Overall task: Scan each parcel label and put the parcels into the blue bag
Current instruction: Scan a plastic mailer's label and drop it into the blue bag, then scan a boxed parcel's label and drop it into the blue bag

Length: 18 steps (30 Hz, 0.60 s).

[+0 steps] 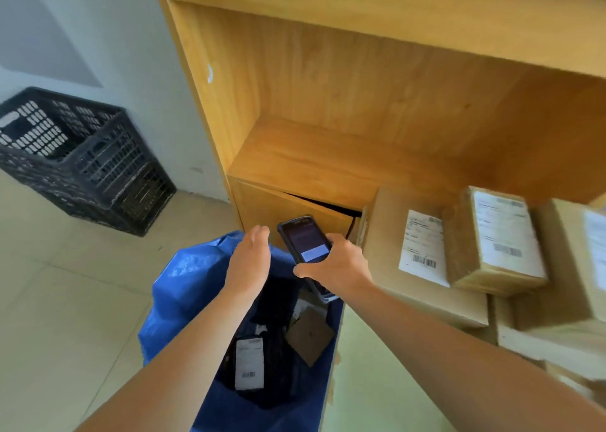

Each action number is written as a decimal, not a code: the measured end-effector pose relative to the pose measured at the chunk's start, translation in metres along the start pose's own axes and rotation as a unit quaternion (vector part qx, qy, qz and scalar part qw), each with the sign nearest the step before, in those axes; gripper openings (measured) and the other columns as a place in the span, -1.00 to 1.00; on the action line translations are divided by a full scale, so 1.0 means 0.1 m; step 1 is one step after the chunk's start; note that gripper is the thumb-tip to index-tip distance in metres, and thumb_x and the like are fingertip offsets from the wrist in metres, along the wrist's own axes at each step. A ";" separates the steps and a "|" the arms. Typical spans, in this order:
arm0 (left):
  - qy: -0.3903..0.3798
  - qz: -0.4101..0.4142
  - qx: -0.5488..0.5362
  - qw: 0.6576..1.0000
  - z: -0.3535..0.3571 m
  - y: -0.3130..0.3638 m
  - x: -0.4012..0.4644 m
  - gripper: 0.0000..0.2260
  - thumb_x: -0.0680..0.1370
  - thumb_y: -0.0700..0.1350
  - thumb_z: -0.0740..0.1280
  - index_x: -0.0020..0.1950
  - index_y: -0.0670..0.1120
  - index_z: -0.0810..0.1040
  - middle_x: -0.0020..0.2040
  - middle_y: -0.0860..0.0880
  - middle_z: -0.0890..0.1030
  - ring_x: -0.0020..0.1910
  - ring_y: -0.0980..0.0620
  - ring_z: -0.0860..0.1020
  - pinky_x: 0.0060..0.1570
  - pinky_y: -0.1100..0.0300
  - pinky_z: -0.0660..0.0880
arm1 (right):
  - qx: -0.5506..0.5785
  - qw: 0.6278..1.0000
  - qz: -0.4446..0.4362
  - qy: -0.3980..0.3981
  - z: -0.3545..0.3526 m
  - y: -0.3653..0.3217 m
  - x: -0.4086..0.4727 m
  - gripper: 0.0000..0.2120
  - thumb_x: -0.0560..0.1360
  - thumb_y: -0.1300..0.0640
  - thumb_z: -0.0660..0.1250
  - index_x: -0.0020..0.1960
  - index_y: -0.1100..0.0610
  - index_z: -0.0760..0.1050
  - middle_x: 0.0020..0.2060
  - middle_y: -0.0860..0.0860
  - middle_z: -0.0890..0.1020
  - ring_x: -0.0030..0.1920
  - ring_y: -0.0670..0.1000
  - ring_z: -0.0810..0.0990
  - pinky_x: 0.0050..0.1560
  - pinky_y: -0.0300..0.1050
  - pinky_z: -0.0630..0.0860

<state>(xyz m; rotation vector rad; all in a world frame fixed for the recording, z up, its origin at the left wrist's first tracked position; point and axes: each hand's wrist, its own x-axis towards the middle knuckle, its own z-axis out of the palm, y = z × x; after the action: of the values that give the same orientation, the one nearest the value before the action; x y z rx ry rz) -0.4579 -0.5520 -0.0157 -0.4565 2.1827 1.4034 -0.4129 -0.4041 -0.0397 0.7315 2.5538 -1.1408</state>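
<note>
No word or number can be read anywhere here; every printed face is too blurred or too small. White shipping labels with barcodes and grey lines of print sit on the large cardboard box (416,251), on the smaller box (498,238) leaning on it and on the box at the right edge (587,258), but nothing resolves into letters. The black parcel (252,366) inside the blue bag (183,287) carries a white label with a barcode, also unreadable. The handheld scanner (306,241), gripped in the right hand (337,264), shows a lit screen with a pale band, its text illegible
</note>
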 end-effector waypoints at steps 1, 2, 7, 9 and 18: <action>-0.008 0.017 0.003 1.000 0.07 0.11 -0.03 -0.66 0.67 0.10 0.03 0.24 -0.03 0.49 0.08 0.06 0.42 0.31 -0.12 0.35 0.27 0.01 0.22 | -0.010 1.000 -0.003 0.011 -0.14 -0.01 -0.01 -0.31 0.28 -0.13 0.60 0.30 0.07 0.44 -0.02 -0.03 0.55 -0.03 0.04 0.57 -0.05 -0.08 0.59; -0.013 0.035 0.013 0.999 0.14 0.22 -0.07 -0.59 0.67 0.11 0.02 0.39 -0.06 0.41 0.20 -0.01 0.43 0.40 -0.10 0.32 0.34 0.01 0.20 | -0.022 0.999 -0.004 0.024 -0.28 -0.01 -0.02 -0.31 0.26 -0.15 0.60 0.27 0.09 0.45 -0.02 -0.03 0.57 -0.03 0.05 0.59 -0.03 -0.04 0.63; -0.050 0.111 0.051 0.991 0.52 0.75 -0.23 -0.56 0.68 0.11 -0.05 0.50 0.01 0.32 0.51 -0.08 0.32 0.47 -0.10 0.29 0.35 0.03 0.22 | -0.043 0.994 -0.021 0.098 -1.06 0.01 -0.10 -0.30 0.17 -0.21 0.59 0.19 0.07 0.47 -0.06 -0.01 0.61 -0.11 0.04 0.61 -0.21 -0.07 0.63; -0.063 0.138 0.060 0.987 0.68 0.93 -0.31 -0.55 0.68 0.11 -0.07 0.51 0.02 0.30 0.53 -0.06 0.30 0.48 -0.09 0.27 0.37 0.02 0.20 | -0.041 0.992 -0.024 0.117 -1.33 0.05 -0.16 -0.34 0.21 -0.17 0.60 0.18 0.06 0.47 -0.07 -0.03 0.60 -0.13 0.00 0.59 -0.33 -0.19 0.52; -0.102 0.190 0.085 0.973 1.43 1.40 -0.67 -0.51 0.66 0.17 -0.06 0.53 0.01 0.28 0.54 -0.05 0.30 0.49 -0.07 0.27 0.42 -0.03 0.18 | -0.065 0.985 -0.005 0.157 -2.24 0.57 -0.49 -0.41 0.21 -0.12 0.62 0.14 0.02 0.50 -0.08 -0.05 0.62 -0.11 -0.03 0.60 -0.19 -0.12 0.62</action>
<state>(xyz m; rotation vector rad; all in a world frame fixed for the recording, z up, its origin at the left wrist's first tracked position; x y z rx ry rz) -0.4446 -0.3627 0.0777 0.1742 2.2700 1.3616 -0.3458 -0.2210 0.0939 0.9324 2.8590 -0.9099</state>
